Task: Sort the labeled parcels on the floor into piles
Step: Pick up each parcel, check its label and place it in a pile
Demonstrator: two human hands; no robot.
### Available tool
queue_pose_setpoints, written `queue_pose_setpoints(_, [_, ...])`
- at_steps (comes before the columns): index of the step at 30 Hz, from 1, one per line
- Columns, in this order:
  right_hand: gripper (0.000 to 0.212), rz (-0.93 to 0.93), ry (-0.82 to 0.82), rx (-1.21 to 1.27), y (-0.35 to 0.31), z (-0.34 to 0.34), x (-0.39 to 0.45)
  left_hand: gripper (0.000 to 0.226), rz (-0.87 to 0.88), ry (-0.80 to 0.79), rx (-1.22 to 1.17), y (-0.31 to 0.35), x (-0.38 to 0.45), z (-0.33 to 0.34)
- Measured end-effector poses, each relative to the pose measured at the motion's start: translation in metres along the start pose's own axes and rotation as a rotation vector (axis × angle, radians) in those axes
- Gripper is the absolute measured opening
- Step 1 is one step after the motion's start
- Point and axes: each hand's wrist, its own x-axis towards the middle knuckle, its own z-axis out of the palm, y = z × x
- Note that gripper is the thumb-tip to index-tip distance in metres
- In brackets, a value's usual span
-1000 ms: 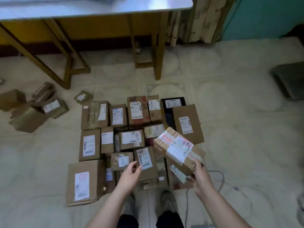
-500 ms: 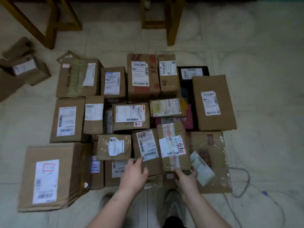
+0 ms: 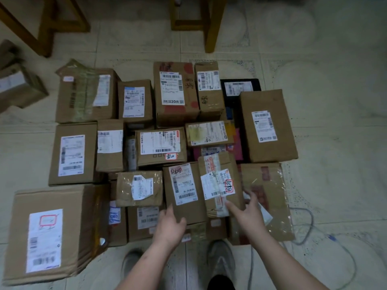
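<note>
Several brown cardboard parcels with white labels lie packed together on the tiled floor. A taped parcel (image 3: 217,183) with a red-marked label lies on the pile, near the front. My right hand (image 3: 248,214) is just at its near right corner, fingers straight and spread, holding nothing. Left of it sits another labeled parcel (image 3: 182,191); my left hand (image 3: 170,225) rests on its near edge with relaxed fingers. A plastic-wrapped flat parcel (image 3: 266,197) lies to the right, partly under my right hand.
A large box (image 3: 48,233) fills the near left. More parcels (image 3: 18,88) lie apart at the far left. Wooden table legs (image 3: 211,24) stand behind the pile. A grey cable (image 3: 310,227) loops on the floor at the right. My shoes (image 3: 219,262) are below.
The taped parcel went from held up in my right hand down onto the pile, and the hand has let go of it. The view has tilted down and closer.
</note>
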Motion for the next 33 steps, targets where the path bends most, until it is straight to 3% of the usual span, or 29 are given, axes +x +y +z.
queue_pose_setpoints(3, [0.094,-0.190,0.225,-0.195,-0.007,-0.005,-0.011,0.062,-0.006,-0.006,0.012,0.000,-0.002,-0.001])
queue_pose_setpoints(6, [0.103,-0.239,0.337,-0.468,-0.014,0.006,-0.025,0.067,-0.015,-0.019,0.020,-0.001,-0.003,-0.001])
queue_pose_setpoints(10, [0.104,-0.280,0.320,-0.756,-0.018,0.034,-0.035,0.069,-0.014,-0.031,0.043,-0.004,-0.002,0.000])
queue_pose_setpoints(14, [0.102,-0.240,0.276,-0.769,-0.021,0.055,-0.040,0.069,-0.015,-0.048,0.067,-0.002,-0.003,-0.003])
queue_pose_setpoints(19, [0.122,-0.133,0.197,-0.840,-0.017,0.052,-0.040,0.069,0.013,-0.099,0.102,0.010,-0.008,-0.015])
queue_pose_setpoints(22, [0.111,-0.175,0.217,-0.879,-0.046,0.040,-0.055,0.068,0.064,-0.112,0.177,0.028,-0.025,-0.040])
queue_pose_setpoints(26, [0.093,-0.328,0.249,-0.878,-0.167,0.017,-0.095,0.062,0.149,-0.030,0.238,0.070,-0.068,-0.137])
queue_pose_setpoints(29, [0.088,-0.520,0.291,-0.885,-0.313,0.010,-0.153,0.065,0.172,0.167,0.269,0.101,-0.124,-0.263])
queue_pose_setpoints(33, [0.081,-0.803,0.350,-0.817,-0.515,0.027,-0.298,0.065,0.212,0.489,0.244,0.122,-0.246,-0.457])
